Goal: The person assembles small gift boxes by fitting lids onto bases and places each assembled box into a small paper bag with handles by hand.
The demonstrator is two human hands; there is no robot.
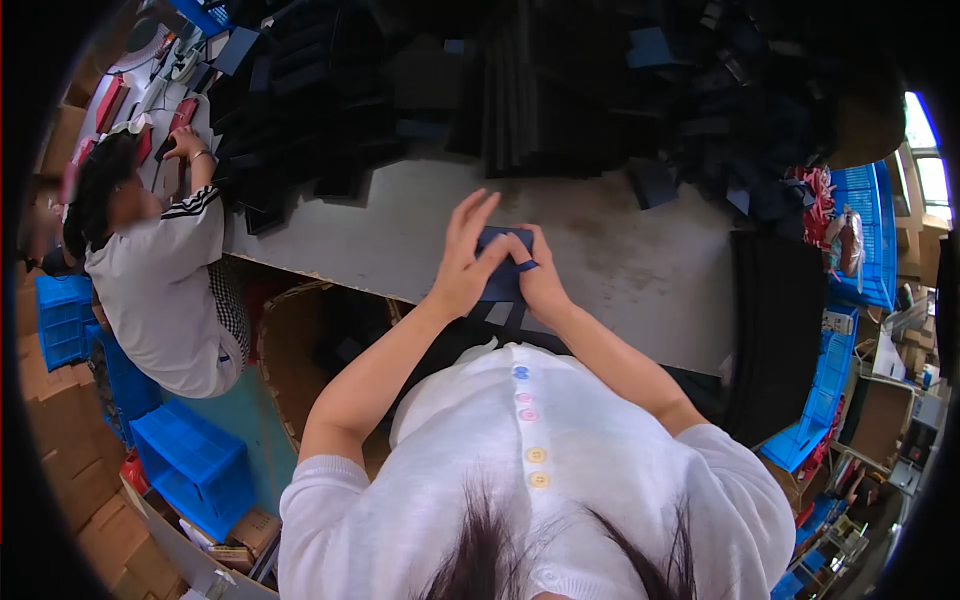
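Holding dk blue flat piece [502, 287] in R hand [543, 288], at near edge of grey table [650, 290], just in front of torso; w/ L hand [460, 280] close against its L side, fingers loosely spread, can't tell if gripping; facing blk stacks [520, 110] along far side, w/ co-worker [165, 280] in wht top off to L

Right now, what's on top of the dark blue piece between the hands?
The left hand and right hand partly overlap the dark blue piece in view; bare blue surface shows between them. What their fingers cover can't be seen, nor can its underside.
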